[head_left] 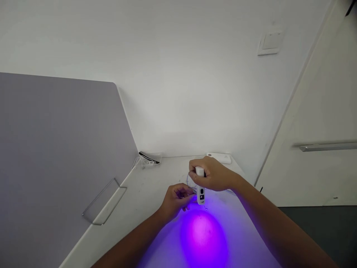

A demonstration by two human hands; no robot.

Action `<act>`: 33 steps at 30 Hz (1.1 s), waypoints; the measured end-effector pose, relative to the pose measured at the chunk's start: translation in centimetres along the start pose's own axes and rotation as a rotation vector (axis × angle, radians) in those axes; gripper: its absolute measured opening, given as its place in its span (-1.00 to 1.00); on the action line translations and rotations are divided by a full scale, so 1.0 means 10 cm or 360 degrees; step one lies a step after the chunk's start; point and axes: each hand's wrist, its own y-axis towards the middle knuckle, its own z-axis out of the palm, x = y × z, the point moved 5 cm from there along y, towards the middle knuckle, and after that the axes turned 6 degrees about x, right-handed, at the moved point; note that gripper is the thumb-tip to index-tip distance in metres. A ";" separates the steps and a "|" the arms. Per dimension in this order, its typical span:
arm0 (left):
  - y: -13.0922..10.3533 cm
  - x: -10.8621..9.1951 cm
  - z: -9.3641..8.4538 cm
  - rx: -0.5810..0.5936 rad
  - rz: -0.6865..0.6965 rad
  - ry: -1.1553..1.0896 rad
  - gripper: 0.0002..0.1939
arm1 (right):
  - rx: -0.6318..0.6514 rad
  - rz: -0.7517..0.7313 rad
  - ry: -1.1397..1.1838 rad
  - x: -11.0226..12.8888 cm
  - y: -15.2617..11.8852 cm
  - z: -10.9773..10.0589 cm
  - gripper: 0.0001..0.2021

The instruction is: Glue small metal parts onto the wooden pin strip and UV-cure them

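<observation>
My right hand (213,173) is closed around a small white handheld UV lamp (200,195), which has a dark button and a little display on its front. The lamp points downward and throws a bright violet patch (203,234) onto the white tabletop (156,186). Close to the lamp's lower end on its left, my left hand (177,201) has its thumb and fingers pinched together. What it grips there is too small and shadowed to make out. A thin pale cable (189,181) loops between the two hands.
At the back right lies a white box (221,158). A clear plastic packet with a black strip (150,158) sits by the back left corner. A metal wire frame (104,203) stands at the left edge, against a grey panel (61,149). A door handle (329,147) is on the right.
</observation>
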 end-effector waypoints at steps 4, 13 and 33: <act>-0.02 -0.01 -0.01 -0.0043 -0.0068 0.0090 -0.63 | -0.0182 0.0027 0.0092 -0.01 0.03 0.04 -0.84; 0.01 0.00 0.01 0.0090 0.0003 0.0103 -0.67 | -0.0394 0.0139 -0.0187 -0.24 0.04 -0.05 -0.86; 0.02 -0.04 0.00 0.0021 -0.0031 0.0044 -0.62 | -0.0480 0.0053 -0.0120 -0.15 0.02 -0.06 -0.85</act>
